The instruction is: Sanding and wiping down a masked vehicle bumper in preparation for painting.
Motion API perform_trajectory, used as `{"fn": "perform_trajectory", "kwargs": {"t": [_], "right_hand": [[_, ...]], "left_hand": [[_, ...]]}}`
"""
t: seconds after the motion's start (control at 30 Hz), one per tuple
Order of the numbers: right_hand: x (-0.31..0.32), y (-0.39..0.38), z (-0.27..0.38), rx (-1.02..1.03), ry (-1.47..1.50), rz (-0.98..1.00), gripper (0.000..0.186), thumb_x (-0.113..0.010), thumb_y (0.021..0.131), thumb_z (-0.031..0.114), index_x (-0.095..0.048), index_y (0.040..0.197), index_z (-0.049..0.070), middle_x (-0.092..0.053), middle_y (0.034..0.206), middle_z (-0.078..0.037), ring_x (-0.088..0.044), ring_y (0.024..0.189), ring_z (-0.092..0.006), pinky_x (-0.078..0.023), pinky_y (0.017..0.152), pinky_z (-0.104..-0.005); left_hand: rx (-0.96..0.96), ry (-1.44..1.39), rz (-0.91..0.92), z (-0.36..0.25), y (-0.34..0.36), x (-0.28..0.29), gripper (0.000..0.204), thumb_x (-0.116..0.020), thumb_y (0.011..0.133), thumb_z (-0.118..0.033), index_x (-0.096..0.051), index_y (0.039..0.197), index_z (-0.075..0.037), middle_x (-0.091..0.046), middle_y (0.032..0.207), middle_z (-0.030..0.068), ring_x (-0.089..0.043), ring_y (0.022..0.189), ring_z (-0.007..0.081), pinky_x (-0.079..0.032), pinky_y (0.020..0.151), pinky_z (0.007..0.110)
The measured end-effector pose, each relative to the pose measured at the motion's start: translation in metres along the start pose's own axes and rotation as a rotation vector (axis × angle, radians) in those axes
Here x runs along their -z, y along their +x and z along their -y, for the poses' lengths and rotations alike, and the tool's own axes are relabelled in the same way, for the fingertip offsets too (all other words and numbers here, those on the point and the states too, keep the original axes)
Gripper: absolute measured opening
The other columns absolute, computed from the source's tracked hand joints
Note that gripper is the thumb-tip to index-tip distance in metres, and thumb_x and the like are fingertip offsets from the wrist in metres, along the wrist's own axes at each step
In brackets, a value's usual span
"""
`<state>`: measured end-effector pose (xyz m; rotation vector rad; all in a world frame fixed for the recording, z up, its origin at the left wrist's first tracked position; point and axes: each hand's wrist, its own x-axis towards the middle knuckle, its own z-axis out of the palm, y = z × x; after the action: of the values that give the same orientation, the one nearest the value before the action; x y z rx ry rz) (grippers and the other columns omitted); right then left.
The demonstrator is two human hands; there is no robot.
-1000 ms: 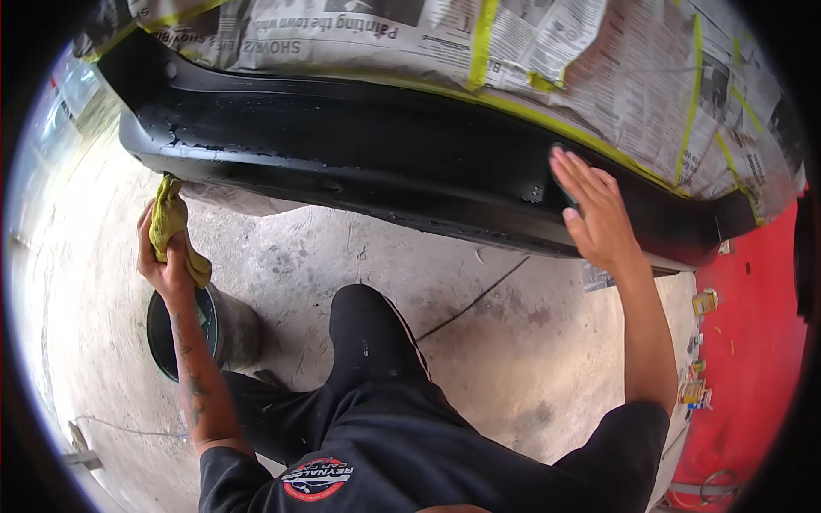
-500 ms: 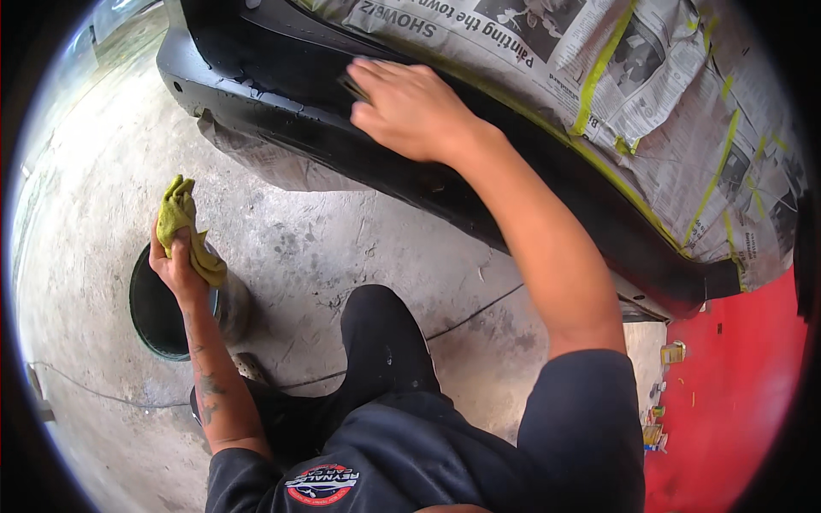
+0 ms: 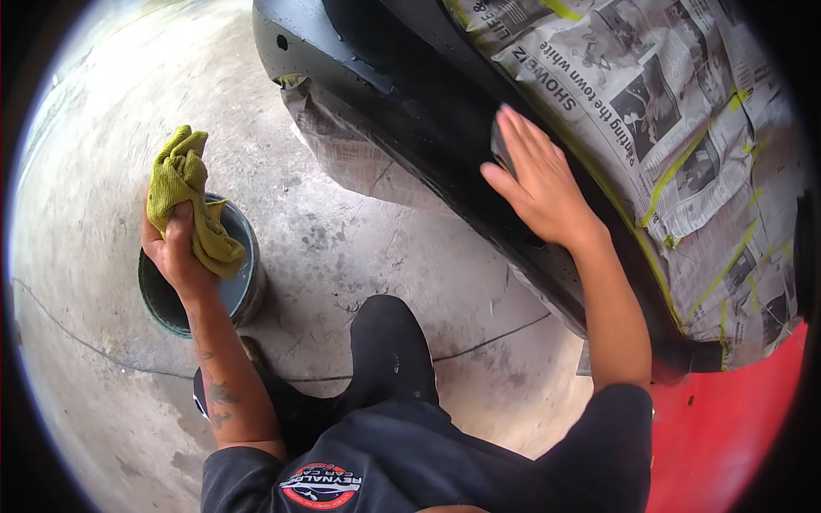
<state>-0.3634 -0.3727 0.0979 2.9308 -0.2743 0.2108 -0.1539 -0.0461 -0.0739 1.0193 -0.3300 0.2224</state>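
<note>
My left hand [image 3: 175, 255] is closed around a bunched yellow-green cloth [image 3: 178, 175], held up above a dark bucket [image 3: 158, 303]. Greyish water shows inside the bucket. Flat against the black car bumper [image 3: 419, 115] lies my right hand [image 3: 547, 192], fingers stretched out together over a dark sanding pad [image 3: 499, 144]. Only the pad's edge shows between thumb and fingers; the palm hides the rest. Water drops dot the bumper's surface near its far left end.
Newspaper [image 3: 599, 111] fastened with yellow-green tape covers the car body beyond the bumper. More paper [image 3: 359, 162] hangs below the bumper's edge. A thin dark cable [image 3: 479, 346] crosses the concrete floor [image 3: 299, 248] behind my knee. Red flooring [image 3: 727, 427] lies at the lower right.
My right hand has slid along the bumper toward the right and nearer to me in the picture. The view has shifted too. The left hand still holds the cloth above the bucket.
</note>
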Motion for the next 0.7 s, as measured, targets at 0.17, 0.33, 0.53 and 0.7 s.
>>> {"fn": "perform_trajectory", "kwargs": {"t": [0.17,0.33,0.53,0.7], "right_hand": [[-0.037,0.185,0.053,-0.041,0.043,-0.107,0.088,-0.031,0.096,0.066,-0.029,0.151,-0.003,-0.027,0.159,-0.020,-0.022,0.149,-0.0302,-0.022,0.119,-0.0413],[-0.030,0.144,0.040,0.019,0.001,-0.045,0.080,-0.035,0.098,0.061,-0.035,0.148,-0.002,-0.034,0.155,-0.020,-0.032,0.145,-0.0286,-0.028,0.116,-0.0408],[-0.004,0.033,0.022,-0.074,-0.263,0.034,0.073,-0.034,0.101,0.056,-0.034,0.150,0.002,-0.033,0.157,-0.015,-0.032,0.145,-0.0245,-0.020,0.117,-0.0471],[-0.016,0.143,0.045,-0.085,-0.284,-0.038,0.074,-0.023,0.101,0.056,-0.035,0.149,0.001,-0.031,0.158,-0.014,-0.028,0.147,-0.0257,-0.011,0.121,-0.0492]], "left_hand": [[0.028,-0.076,0.014,0.007,-0.004,-0.005,0.046,-0.062,0.087,-0.021,-0.059,0.122,0.008,-0.066,0.114,0.0170,-0.066,0.099,0.0229,-0.054,0.086,0.034],[0.049,-0.089,-0.036,0.001,0.002,0.012,0.047,-0.063,0.087,-0.022,-0.059,0.124,0.007,-0.066,0.111,0.0143,-0.065,0.094,0.0195,-0.052,0.083,0.031],[0.102,-0.152,-0.043,-0.011,0.014,0.023,0.046,-0.064,0.085,-0.021,-0.059,0.122,0.007,-0.067,0.106,0.0122,-0.064,0.087,0.0162,-0.052,0.073,0.027],[0.114,-0.174,-0.025,-0.009,0.003,0.002,0.051,-0.065,0.083,-0.021,-0.057,0.124,0.007,-0.066,0.107,0.0110,-0.064,0.089,0.0164,-0.051,0.079,0.028]]}}
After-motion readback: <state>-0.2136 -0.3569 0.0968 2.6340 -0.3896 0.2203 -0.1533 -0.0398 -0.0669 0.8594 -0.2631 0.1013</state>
